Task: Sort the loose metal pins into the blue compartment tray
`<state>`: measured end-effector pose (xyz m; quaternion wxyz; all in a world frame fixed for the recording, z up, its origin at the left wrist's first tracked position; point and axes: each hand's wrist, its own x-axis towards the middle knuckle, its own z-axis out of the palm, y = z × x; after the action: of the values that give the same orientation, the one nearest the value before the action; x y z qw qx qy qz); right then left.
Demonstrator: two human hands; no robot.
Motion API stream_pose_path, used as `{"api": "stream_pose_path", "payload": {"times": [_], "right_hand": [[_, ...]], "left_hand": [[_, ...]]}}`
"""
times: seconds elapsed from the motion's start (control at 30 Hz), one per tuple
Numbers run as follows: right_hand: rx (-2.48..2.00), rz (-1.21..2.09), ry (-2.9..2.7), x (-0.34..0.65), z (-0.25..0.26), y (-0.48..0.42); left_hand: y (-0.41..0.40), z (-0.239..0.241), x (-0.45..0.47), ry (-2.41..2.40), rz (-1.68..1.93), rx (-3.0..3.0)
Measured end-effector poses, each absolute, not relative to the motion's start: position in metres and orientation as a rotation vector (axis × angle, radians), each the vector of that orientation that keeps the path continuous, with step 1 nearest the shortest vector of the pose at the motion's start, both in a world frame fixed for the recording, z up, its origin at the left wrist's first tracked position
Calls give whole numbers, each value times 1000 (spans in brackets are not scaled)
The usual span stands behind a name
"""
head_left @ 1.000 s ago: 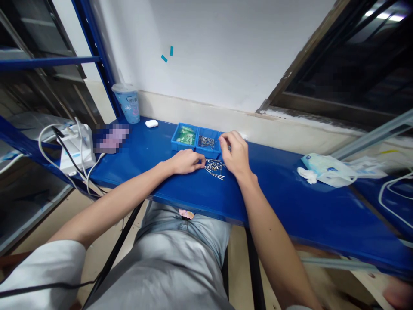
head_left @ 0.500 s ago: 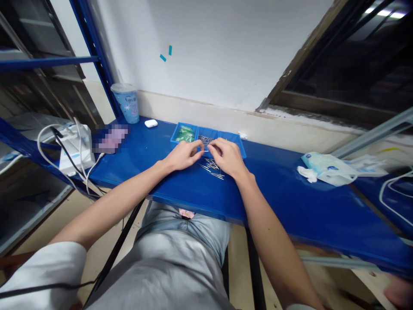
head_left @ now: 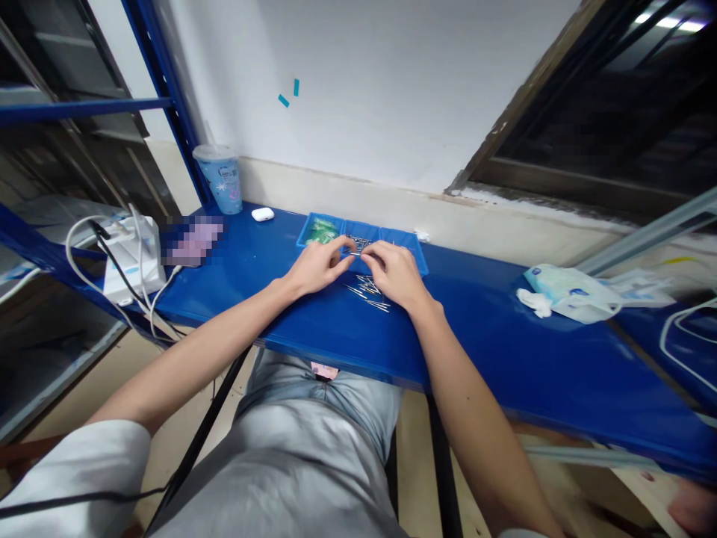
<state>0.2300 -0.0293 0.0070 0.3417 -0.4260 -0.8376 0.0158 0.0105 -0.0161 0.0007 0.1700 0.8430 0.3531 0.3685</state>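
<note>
My left hand (head_left: 317, 267) and my right hand (head_left: 393, 273) meet fingertip to fingertip over the front edge of a row of small blue trays (head_left: 415, 245) on the blue shelf (head_left: 504, 351). Both hands are curled in a pinch around a thin metal pin between them; the pin itself is barely visible. A loose pile of thin metal pins (head_left: 370, 293) lies on the shelf just below my hands. The left tray holds green parts (head_left: 319, 230), the middle one more pins (head_left: 358, 241).
A lidded drink cup (head_left: 219, 178) and a white earbud case (head_left: 263, 214) stand at the back left. A white box with cables (head_left: 131, 258) sits at the left end. A tissue pack (head_left: 571, 293) lies at the right. A wall runs behind.
My left hand lifted off the shelf and my right hand came back from the right-hand tray; the two now meet at the trays' front edge, with little movement in the last half second.
</note>
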Motion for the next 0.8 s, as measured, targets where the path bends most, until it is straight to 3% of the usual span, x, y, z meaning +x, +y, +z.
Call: {"api": "stream_pose_path", "payload": {"times": [0.8], "right_hand": [[-1173,175,-2188,217,9,-41]], "left_hand": [[-13,-4,11,1011,1002,2457]]}}
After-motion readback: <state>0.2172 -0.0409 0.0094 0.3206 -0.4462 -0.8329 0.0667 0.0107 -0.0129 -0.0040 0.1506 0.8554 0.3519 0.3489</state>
